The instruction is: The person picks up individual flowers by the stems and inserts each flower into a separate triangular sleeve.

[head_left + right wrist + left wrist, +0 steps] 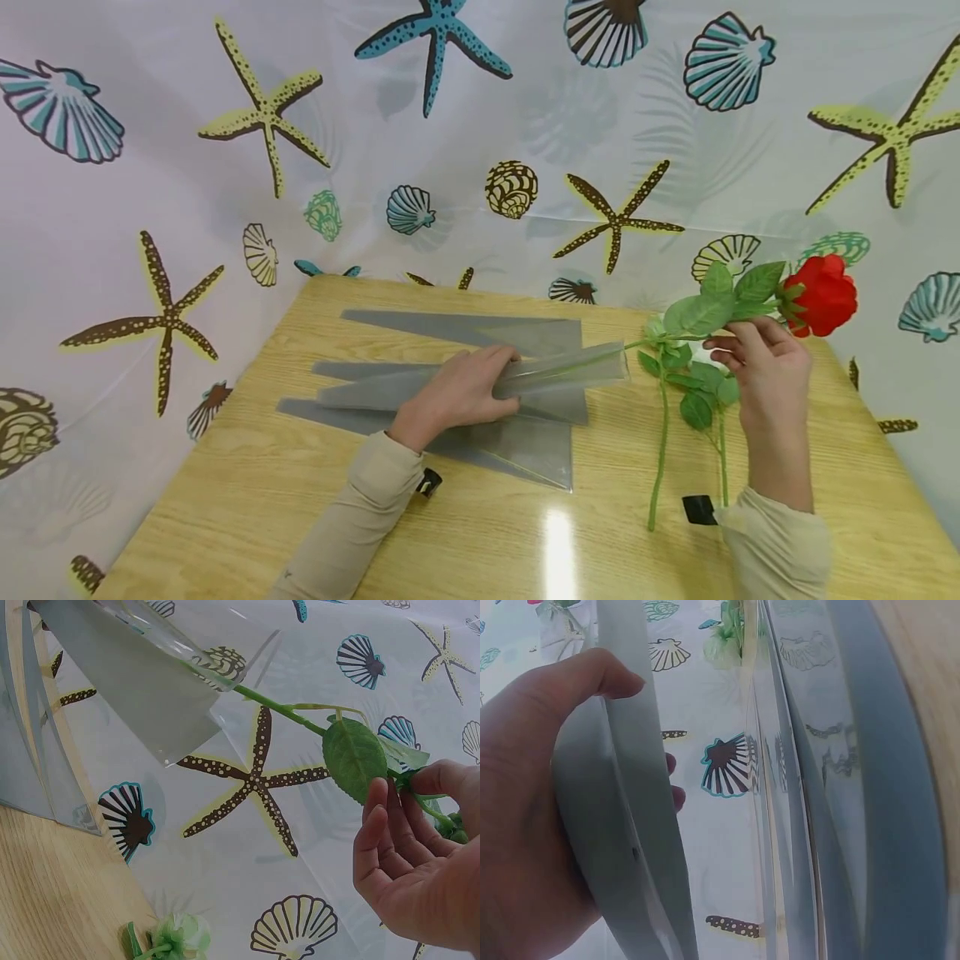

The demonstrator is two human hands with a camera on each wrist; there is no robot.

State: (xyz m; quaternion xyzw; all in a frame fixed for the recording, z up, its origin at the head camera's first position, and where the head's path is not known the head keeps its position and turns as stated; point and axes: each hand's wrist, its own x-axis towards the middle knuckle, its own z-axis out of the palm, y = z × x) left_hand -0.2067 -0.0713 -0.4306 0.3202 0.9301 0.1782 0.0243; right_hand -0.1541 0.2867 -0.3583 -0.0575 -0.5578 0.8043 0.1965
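Observation:
My right hand (776, 375) pinches the green stem of a red artificial rose (825, 296) just below its bloom, among the leaves (354, 759). The rose lies nearly level, bloom to the right. The rest of its stem (274, 706) runs left into the wide end of a clear, grey-backed plastic flower sleeve (577, 367). My left hand (465, 387) grips that sleeve around its middle, thumb on the near side in the left wrist view. The sleeve is raised above the other sleeves, and its mouth stands partly spread around the stem.
Several more flat tapered sleeves (525, 446) lie on the wooden table (480, 533) beneath my left hand. Pale flowers (180, 937) with green stems (660, 450) lie under and beside my right hand. A shell-and-starfish patterned curtain (465, 150) rises at the back and sides.

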